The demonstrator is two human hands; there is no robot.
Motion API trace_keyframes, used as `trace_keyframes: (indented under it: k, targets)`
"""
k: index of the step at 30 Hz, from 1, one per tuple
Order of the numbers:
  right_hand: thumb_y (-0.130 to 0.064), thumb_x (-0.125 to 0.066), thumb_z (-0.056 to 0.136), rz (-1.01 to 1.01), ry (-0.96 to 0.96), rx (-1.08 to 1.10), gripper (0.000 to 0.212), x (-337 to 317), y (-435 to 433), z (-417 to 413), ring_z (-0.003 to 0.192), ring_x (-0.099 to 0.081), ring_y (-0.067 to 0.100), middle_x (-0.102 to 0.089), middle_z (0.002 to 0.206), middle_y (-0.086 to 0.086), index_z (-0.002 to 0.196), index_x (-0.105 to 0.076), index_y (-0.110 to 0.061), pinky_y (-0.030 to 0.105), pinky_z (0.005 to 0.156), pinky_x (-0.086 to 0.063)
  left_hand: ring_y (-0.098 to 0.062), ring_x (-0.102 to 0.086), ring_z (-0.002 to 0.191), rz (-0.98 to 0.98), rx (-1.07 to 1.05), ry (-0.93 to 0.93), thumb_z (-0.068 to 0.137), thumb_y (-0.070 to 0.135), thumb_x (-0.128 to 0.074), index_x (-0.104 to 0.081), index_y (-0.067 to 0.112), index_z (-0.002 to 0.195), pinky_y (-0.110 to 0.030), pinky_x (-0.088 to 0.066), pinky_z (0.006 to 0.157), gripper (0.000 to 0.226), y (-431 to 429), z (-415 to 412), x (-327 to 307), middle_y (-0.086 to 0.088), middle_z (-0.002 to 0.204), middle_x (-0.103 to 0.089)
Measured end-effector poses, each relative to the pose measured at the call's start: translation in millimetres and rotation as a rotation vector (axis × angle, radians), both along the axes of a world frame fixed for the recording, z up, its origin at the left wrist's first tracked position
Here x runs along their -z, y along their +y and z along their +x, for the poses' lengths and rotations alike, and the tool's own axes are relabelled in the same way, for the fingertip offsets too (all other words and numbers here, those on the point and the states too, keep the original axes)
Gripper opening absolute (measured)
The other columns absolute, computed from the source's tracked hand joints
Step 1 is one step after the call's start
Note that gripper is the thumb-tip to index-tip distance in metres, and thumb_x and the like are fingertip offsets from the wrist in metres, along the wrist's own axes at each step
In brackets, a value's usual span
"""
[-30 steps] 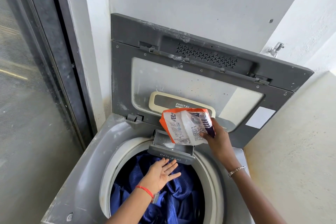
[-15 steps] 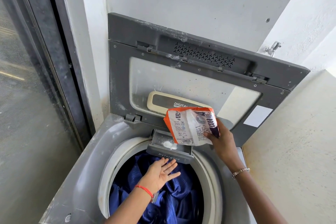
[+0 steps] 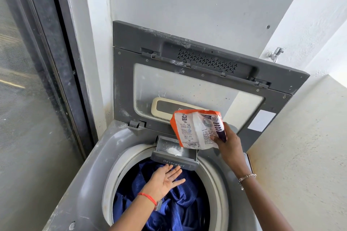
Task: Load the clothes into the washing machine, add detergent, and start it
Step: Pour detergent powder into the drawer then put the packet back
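Right grip (image 3: 229, 146) pinches one detergent packet (image 3: 195, 129) over one drawer (image 3: 173, 163) | left grip (image 3: 165, 182) flat, empty | one blue cloth (image 3: 180, 209)

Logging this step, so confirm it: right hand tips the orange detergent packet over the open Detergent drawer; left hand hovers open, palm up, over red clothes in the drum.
Wrong colour: the head view shows the clothes in the drum are blue, not red. The rest holds: right hand tips the detergent packet over the drawer, left hand open, palm up, above the clothes.
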State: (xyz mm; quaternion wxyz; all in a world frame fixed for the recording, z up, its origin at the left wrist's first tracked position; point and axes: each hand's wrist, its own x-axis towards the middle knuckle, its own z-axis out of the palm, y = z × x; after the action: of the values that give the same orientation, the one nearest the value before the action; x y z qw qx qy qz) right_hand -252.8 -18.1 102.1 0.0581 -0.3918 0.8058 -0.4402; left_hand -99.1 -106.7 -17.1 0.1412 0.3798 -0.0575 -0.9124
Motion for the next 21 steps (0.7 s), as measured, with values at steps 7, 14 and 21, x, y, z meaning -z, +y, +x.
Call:
trace_keyframes:
  k: [7, 14, 21]
  targets:
    - [0.009, -0.057, 0.082, -0.095, -0.090, 0.059, 0.032, 2, 7, 4, 0.071, -0.054, 0.004, -0.062, 0.084, -0.001, 0.111, -0.055, -0.006, 0.003, 0.057, -0.041, -0.039, -0.040, 0.130, -0.027, 0.033, 0.031, 0.101, 0.010, -0.035, -0.049, -0.005, 0.090, -0.063, -0.028, 0.103, 0.024, 8, 1, -10, -0.026, 0.094, -0.056]
    - [0.003, -0.056, 0.086, -0.593, -0.876, 0.223, 0.027, 22, 52, 11, 0.078, -0.069, 0.025, -0.067, 0.103, 0.013, 0.110, -0.055, -0.007, 0.032, 0.057, -0.058, -0.031, -0.046, 0.125, -0.369, 0.232, 0.050, 0.094, 0.008, -0.050, -0.057, 0.007, 0.102, -0.055, -0.038, 0.095, 0.010, 20, -11, -41, -0.015, 0.109, -0.061]
    - [-0.008, -0.051, 0.083, -0.961, -1.268, 0.182, 0.038, 19, 93, 11, 0.092, -0.064, 0.031, -0.066, 0.109, 0.015, 0.121, -0.050, -0.009, 0.042, 0.060, -0.057, -0.006, -0.063, 0.093, -0.882, 0.408, 0.280, 0.085, 0.000, -0.059, -0.059, 0.015, 0.113, -0.019, -0.047, 0.076, 0.032, 79, -84, -113, 0.005, 0.104, -0.069]
